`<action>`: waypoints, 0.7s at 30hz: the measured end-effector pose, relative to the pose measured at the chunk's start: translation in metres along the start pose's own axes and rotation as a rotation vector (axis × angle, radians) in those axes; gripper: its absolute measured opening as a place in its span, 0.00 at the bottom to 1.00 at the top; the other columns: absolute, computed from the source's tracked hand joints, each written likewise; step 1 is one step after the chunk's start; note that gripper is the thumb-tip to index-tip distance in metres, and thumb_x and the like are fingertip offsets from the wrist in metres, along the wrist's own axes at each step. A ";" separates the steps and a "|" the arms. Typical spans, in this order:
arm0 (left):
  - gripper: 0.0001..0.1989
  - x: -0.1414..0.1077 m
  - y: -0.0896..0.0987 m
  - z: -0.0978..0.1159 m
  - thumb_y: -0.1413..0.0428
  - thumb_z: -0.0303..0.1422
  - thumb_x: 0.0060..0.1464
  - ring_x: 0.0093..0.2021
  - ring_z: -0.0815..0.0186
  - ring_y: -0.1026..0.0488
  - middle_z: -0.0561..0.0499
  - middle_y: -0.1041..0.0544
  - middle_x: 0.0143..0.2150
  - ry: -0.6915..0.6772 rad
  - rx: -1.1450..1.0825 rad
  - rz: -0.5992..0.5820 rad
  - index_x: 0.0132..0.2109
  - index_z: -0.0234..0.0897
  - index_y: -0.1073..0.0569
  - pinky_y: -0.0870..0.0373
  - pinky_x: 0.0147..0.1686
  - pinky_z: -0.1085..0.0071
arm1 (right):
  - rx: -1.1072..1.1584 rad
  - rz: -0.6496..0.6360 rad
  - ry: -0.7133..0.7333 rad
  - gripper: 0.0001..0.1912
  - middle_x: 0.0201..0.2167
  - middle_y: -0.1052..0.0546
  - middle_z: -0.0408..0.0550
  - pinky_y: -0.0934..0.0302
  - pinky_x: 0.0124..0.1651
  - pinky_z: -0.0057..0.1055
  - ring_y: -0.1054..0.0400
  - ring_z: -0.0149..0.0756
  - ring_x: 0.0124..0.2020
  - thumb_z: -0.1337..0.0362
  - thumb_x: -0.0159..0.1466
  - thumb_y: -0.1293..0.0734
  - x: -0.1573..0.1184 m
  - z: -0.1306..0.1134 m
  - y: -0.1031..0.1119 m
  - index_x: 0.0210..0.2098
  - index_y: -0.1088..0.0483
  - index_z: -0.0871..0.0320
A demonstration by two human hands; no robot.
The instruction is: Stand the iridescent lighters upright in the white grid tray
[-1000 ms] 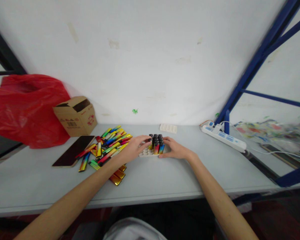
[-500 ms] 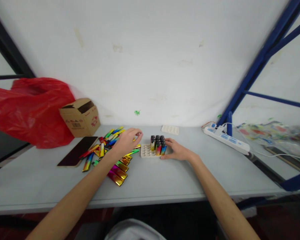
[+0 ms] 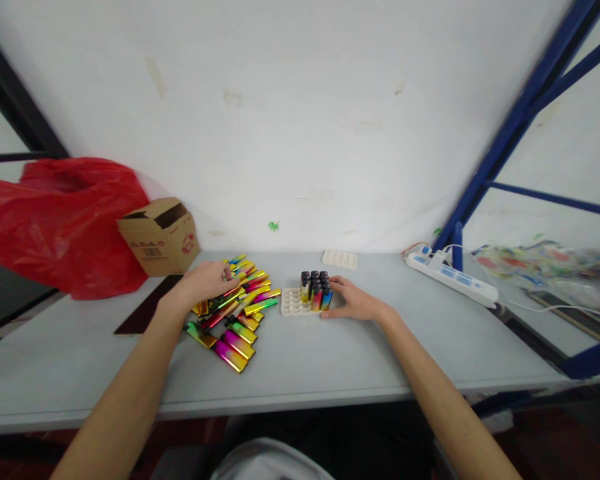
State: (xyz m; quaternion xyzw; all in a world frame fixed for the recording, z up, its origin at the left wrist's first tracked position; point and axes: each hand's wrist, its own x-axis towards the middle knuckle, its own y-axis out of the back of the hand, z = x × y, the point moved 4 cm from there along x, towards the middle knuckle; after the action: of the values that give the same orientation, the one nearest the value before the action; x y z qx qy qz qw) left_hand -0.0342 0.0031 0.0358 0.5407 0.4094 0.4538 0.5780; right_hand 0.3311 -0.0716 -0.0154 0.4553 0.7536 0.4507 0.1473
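Observation:
A pile of shiny, many-coloured lighters point(image 3: 233, 351) lies left of centre on the table. Over its far-left part is my left hand point(image 3: 206, 280), fingers curled down and partly hidden; what they hold, if anything, I cannot make out. A white tray with round holes point(image 3: 292, 305) sits in the middle. Several black-topped lighters point(image 3: 316, 291) stand upright in its right part, the left holes being bare. My right hand point(image 3: 354, 300) grips the tray's right end, thumb at the near edge and fingers at the far side, close against the standing lighters.
Another white holed tray point(image 3: 340, 259) lies near the wall. Left of the pile are a dark phone-like slab point(image 3: 143, 313), a cardboard box point(image 3: 163, 237) and a red plastic bag point(image 3: 75, 227). A white power strip point(image 3: 453, 279) with cables lies at right by a blue metal frame point(image 3: 505, 127).
My left hand has moved left from beside the tray to over the pile. The lighters at the pile's left have shifted rightward. My right hand and the tray stay put.

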 end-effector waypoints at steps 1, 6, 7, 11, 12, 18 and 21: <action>0.22 0.000 -0.002 0.002 0.47 0.51 0.54 0.40 0.51 0.24 0.39 0.19 0.40 -0.030 0.007 -0.007 0.40 0.35 0.23 0.32 0.37 0.64 | 0.000 -0.001 -0.002 0.44 0.64 0.35 0.60 0.47 0.70 0.51 0.39 0.54 0.64 0.41 0.55 0.26 0.000 0.000 0.000 0.63 0.33 0.59; 0.18 -0.001 0.002 0.011 0.50 0.48 0.59 0.36 0.54 0.24 0.44 0.20 0.35 -0.101 -0.130 0.072 0.39 0.37 0.26 0.34 0.34 0.66 | 0.008 0.014 0.000 0.43 0.64 0.35 0.59 0.47 0.70 0.52 0.39 0.54 0.65 0.41 0.56 0.25 -0.001 0.000 0.000 0.63 0.33 0.57; 0.18 -0.003 0.006 0.013 0.51 0.48 0.61 0.34 0.55 0.24 0.46 0.20 0.32 -0.098 -0.196 0.122 0.41 0.38 0.26 0.35 0.34 0.67 | 0.007 0.014 0.005 0.43 0.64 0.35 0.59 0.47 0.70 0.52 0.39 0.54 0.65 0.41 0.56 0.25 0.000 0.000 0.000 0.63 0.33 0.57; 0.20 -0.013 0.024 0.031 0.48 0.50 0.61 0.25 0.62 0.28 0.55 0.26 0.23 -0.101 -0.535 0.313 0.48 0.39 0.28 0.36 0.29 0.70 | 0.007 0.013 0.013 0.43 0.64 0.35 0.59 0.46 0.70 0.52 0.39 0.54 0.64 0.41 0.55 0.25 0.000 0.001 -0.001 0.63 0.33 0.58; 0.20 -0.015 0.027 0.037 0.45 0.51 0.59 0.23 0.64 0.30 0.56 0.27 0.22 -0.103 -0.637 0.350 0.47 0.39 0.27 0.37 0.27 0.71 | 0.007 0.012 0.010 0.44 0.64 0.35 0.60 0.46 0.70 0.52 0.39 0.54 0.64 0.41 0.55 0.25 0.000 0.001 -0.001 0.63 0.33 0.58; 0.21 -0.016 0.012 0.081 0.32 0.46 0.47 0.26 0.69 0.31 0.51 0.24 0.29 -0.133 -1.412 0.293 0.39 0.33 0.23 0.33 0.29 0.72 | 0.009 0.021 0.008 0.43 0.64 0.35 0.59 0.46 0.69 0.52 0.39 0.54 0.64 0.40 0.55 0.25 0.000 0.000 0.000 0.62 0.32 0.57; 0.19 -0.019 -0.001 0.106 0.35 0.47 0.53 0.32 0.66 0.26 0.49 0.23 0.35 -0.202 -1.698 0.107 0.38 0.35 0.28 0.27 0.35 0.68 | 0.007 0.024 0.008 0.42 0.63 0.34 0.59 0.46 0.70 0.52 0.38 0.54 0.63 0.40 0.55 0.25 0.000 -0.001 0.000 0.62 0.31 0.57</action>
State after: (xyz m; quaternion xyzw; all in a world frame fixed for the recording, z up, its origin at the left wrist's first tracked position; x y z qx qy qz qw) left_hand 0.0630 -0.0422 0.0431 -0.0192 -0.1486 0.5829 0.7986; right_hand 0.3305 -0.0725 -0.0147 0.4629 0.7502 0.4516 0.1374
